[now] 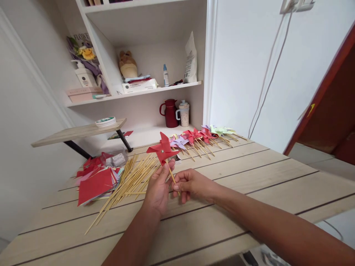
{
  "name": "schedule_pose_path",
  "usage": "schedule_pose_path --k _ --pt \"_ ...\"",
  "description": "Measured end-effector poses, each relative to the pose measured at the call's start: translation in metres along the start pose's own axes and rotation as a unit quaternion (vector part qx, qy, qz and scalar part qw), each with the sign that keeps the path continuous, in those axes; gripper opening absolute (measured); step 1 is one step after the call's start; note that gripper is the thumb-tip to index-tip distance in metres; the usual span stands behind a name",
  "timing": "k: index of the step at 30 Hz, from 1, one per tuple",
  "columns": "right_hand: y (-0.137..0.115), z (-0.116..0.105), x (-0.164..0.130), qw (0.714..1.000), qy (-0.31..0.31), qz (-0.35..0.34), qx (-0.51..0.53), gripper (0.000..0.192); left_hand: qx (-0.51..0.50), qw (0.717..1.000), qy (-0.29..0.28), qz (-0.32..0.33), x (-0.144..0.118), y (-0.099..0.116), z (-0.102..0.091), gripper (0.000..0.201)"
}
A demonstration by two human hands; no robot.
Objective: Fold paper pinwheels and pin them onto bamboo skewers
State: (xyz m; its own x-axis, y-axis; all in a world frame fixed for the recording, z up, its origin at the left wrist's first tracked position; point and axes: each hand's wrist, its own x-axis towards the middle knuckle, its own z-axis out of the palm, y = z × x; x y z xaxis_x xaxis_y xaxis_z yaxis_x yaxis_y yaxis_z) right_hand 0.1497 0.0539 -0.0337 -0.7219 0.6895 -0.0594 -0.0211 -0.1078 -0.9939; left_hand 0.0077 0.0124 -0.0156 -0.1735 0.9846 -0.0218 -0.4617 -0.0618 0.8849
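I see the wooden table (249, 173) filling the lower frame. Left of centre lie a stack of coloured paper (95, 181) and loose bamboo sticks (130, 183). At centre my left hand (158, 189) and right hand (188, 183) both pinch the stick of a red pinwheel (163, 149); its long axis slants, head pointing up-left.
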Motion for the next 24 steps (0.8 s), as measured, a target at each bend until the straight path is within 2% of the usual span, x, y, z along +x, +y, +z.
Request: schedule_pose_path --k 3,7,13,18,24 --pt "-0.002 -0.001 -0.001 1.000 0.003 -0.010 0.016 0.038 0.041 0.999 -0.012 0.009 -0.001 -0.001 0.001 0.045" --pt "-0.005 -0.006 -0.002 0.999 0.019 -0.015 0.032 0.043 0.117 0.990 -0.013 0.071 -0.002 -0.002 0.000 0.048" --pt "-0.002 -0.010 0.002 0.997 0.062 -0.020 0.043 0.043 0.190 0.973 0.062 0.117 0.004 -0.004 -0.008 0.053" --pt "0.000 -0.009 0.002 0.997 0.062 -0.016 0.047 0.043 0.172 0.962 0.138 0.163 0.008 -0.001 -0.012 0.052" --pt "0.005 -0.006 0.003 0.998 0.054 -0.004 0.035 0.041 0.169 0.962 0.120 0.176 0.006 0.003 -0.010 0.052"
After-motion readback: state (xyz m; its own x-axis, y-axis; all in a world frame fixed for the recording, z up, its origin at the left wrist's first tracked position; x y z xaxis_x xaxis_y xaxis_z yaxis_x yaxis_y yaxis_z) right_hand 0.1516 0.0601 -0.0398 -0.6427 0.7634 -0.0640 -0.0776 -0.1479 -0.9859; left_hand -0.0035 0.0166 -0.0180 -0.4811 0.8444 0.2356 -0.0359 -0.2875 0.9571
